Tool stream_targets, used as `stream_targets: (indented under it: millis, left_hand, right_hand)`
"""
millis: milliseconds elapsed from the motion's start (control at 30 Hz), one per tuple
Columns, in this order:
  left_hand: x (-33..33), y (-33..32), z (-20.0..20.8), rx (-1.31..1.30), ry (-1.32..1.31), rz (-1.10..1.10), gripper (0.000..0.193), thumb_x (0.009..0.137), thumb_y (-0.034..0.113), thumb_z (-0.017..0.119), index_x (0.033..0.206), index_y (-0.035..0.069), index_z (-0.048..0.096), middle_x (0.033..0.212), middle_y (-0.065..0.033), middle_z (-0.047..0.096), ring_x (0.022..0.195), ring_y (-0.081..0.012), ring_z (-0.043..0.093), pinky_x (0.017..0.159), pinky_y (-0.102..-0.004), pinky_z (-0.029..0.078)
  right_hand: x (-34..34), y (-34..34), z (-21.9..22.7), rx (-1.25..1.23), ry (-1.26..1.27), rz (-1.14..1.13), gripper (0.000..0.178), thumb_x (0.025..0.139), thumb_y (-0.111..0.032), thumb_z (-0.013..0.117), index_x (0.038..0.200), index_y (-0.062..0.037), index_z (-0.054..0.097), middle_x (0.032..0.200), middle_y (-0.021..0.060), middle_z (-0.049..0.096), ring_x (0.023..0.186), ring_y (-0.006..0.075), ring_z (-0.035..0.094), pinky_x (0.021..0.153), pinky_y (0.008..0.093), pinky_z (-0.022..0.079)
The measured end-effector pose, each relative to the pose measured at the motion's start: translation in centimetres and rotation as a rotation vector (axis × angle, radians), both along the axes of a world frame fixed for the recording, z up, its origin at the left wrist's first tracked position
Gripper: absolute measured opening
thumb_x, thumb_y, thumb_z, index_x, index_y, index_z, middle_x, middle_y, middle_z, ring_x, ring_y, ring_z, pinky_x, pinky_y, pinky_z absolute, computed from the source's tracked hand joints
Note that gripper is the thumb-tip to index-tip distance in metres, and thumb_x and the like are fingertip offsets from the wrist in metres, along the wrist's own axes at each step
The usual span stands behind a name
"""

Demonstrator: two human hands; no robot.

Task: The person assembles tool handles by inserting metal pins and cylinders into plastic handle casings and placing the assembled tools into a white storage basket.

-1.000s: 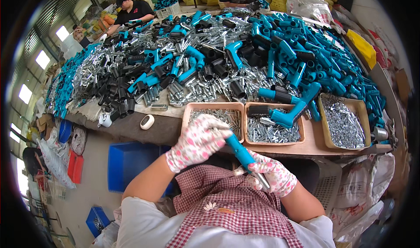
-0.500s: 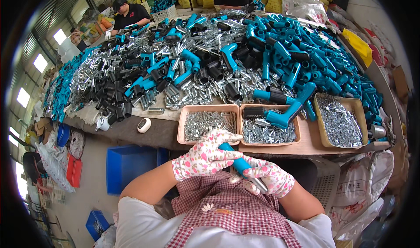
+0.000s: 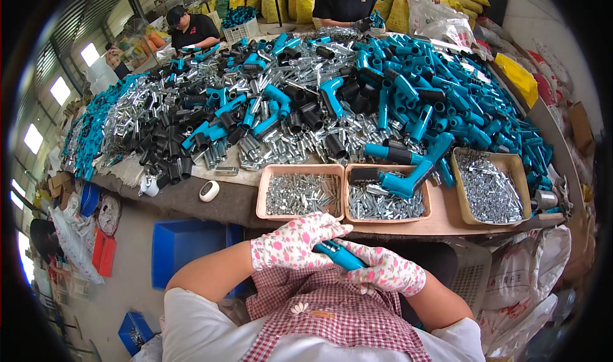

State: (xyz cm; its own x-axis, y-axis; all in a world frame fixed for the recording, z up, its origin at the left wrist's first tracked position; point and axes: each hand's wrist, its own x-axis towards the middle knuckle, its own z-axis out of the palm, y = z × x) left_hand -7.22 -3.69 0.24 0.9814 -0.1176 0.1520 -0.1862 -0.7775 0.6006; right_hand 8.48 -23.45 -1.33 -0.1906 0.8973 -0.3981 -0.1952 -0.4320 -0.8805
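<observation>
Both my hands wear white gloves with a pink floral print and meet over my checked apron (image 3: 319,320), just in front of the bench edge. A teal plastic handle part (image 3: 345,257) lies slantwise between them. My right hand (image 3: 389,271) is wrapped round its lower right end. At the upper left end, the fingers of my left hand (image 3: 295,242) are closed against the part, where a dark slot with a glint of metal shows. The lower end is hidden by my right hand. A teal pistol-shaped part (image 3: 418,173) rests across the middle tray (image 3: 389,220).
Small metal pieces fill the left tray (image 3: 300,219), the middle tray and the right tray (image 3: 469,212). Behind them rises a heap of teal handles (image 3: 415,87), black sleeves (image 3: 172,122) and metal tubes. Blue bin (image 3: 167,253) stands on the floor, left. Two people work across the bench.
The teal part has turned in my hands; its silver tip no longer shows, and a slotted end now does. Both hands sit slightly lower. Across the bench, a person has leaned in with an arm stretched out.
</observation>
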Motion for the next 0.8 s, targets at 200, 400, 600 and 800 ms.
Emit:
stream_targets:
  millis: [200,400,600,800]
  left_hand:
    - [0.4,-1.4,1.8,0.329,0.252,-0.073,0.051,0.077,0.034,0.070,0.121,0.007,0.061,0.089,-0.0122,0.064,0.087,-0.0320,0.064,0.075,-0.0428,0.051]
    - [0.1,-1.4,2.0,-0.048,0.439,0.113,0.042,0.073,0.036,0.076,0.105,0.008,0.070,0.091,-0.0130,0.069,0.086,-0.0270,0.067,0.075,-0.0397,0.051]
    - [-0.5,-1.9,2.3,-0.114,0.490,0.173,0.043,0.070,0.036,0.080,0.099,0.006,0.072,0.084,-0.0136,0.070,0.079,-0.0261,0.068,0.075,-0.0361,0.051]
    - [-2.3,-0.1,0.0,-0.599,0.305,0.458,0.050,0.075,0.030,0.082,0.111,-0.001,0.067,0.091,-0.0083,0.069,0.082,-0.0176,0.066,0.079,-0.0309,0.052]
  right_hand:
    - [0.3,0.5,3.0,-0.055,-0.257,0.095,0.052,0.085,-0.010,0.064,0.135,-0.0037,0.049,0.092,0.0038,0.066,0.070,0.0089,0.061,0.067,0.0251,0.053]
    - [0.3,-0.4,3.5,0.323,-1.139,0.200,0.065,0.083,-0.035,0.071,0.133,0.0000,0.047,0.095,0.0190,0.068,0.086,0.0331,0.067,0.076,0.0396,0.052]
    - [-0.1,-0.4,5.2,0.416,-1.455,0.388,0.073,0.085,-0.044,0.066,0.138,-0.0001,0.042,0.088,0.0176,0.065,0.074,0.0310,0.066,0.064,0.0423,0.052]
    - [7.3,3.9,4.5,0.731,-1.391,-0.432,0.079,0.088,-0.040,0.065,0.145,0.0036,0.031,0.121,0.0256,0.056,0.108,0.0412,0.056,0.095,0.0480,0.044]
